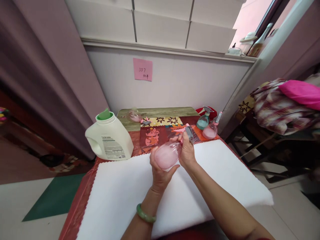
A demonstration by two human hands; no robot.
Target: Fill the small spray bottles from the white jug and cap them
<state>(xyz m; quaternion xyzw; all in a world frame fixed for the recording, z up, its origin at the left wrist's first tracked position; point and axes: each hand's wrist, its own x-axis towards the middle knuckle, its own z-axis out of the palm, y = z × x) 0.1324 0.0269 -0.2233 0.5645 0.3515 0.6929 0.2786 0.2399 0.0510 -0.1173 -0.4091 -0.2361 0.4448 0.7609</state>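
Note:
A clear pink spray bottle (pixel 167 155), tilted on its side, is held over the white cloth (pixel 215 180). My left hand (pixel 161 173) wraps round the rounded body from below. At the neck, my right hand (pixel 187 150) grips the pink and grey spray head (pixel 188 131), its fingers partly covering the collar. Pale pink, cloudy contents show through the bottle's wall. A green bangle (pixel 146 214) circles my left wrist.
A large white jug (pixel 113 138) with a green piece in its mouth stands at the left. Another pink bottle (pixel 134 115) lies at the back. A teal spray bottle (pixel 203 120) and a pink one (pixel 210 130) stand at back right. A pink note (pixel 142 69) hangs on the wall.

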